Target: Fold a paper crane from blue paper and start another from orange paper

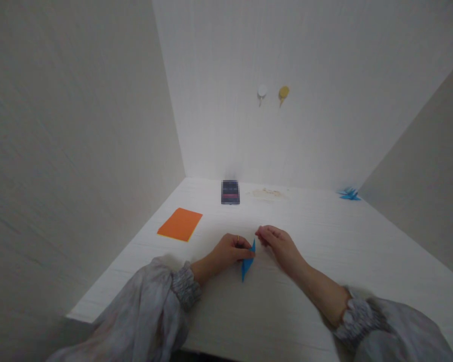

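Observation:
A narrow, pointed piece of folded blue origami paper (pixel 248 266) is pinched between the thumb and fingers of my left hand (pixel 234 249), just above the table. One of its points sticks up between my hands, the other points down toward me. My left hand wears a ring. Close to the upper point, my right hand (pixel 277 243) has its thumb and fingers pressed together. Whether they grip anything is too small to make out.
Orange paper sheets (pixel 180 224) lie on the white table (pixel 287 311) to the left. A dark phone-like device (pixel 230 192) is near the back wall. Folded blue paper pieces (pixel 349 194) sit in the back right corner. Two hooks (pixel 262 91) are on the wall.

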`<state>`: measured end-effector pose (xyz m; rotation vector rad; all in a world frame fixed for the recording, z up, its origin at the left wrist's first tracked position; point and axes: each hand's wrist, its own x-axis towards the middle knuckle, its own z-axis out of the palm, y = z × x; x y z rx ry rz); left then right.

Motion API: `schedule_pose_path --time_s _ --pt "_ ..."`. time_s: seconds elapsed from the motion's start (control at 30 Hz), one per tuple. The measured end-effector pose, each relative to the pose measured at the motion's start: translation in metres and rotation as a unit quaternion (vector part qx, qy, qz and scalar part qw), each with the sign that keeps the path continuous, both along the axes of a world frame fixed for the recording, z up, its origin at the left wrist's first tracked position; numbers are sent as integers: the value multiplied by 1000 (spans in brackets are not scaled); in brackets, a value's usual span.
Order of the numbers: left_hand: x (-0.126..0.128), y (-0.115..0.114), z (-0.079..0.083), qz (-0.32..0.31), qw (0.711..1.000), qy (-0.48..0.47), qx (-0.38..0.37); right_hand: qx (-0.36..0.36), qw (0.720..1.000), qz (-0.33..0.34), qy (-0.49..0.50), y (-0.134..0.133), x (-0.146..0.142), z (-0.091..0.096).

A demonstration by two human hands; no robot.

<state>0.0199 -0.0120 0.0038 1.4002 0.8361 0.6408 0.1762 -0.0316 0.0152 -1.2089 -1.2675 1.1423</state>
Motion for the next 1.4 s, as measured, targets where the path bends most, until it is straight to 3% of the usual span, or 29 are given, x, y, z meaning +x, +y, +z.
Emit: schedule_pose_path --time_s 0.1,0.33,0.47,0.7,1.07,1.2,1.4 --pt "-1 1 2 17 1000 3 23 -26 998 50 -16 -5 -6 -1" --pt "0 1 -3 8 998 29 59 -28 998 12 -47 -9 -12 -4" --pt "1 2 -5 30 997 32 63 6 998 6 -69 -6 -11 -5" --pt "0 2 -2 41 997 34 54 -3 995 54 -87 -6 -9 -2" --pt "1 4 -5 58 982 122 131 53 977 3 -208 -7 -10 -8" --pt "1 4 -2 56 983 113 131 67 975 0 -213 -8 -12 -3" --pt "0 4 -4 62 985 88 137 30 985 18 -168 -6 -11 -6"
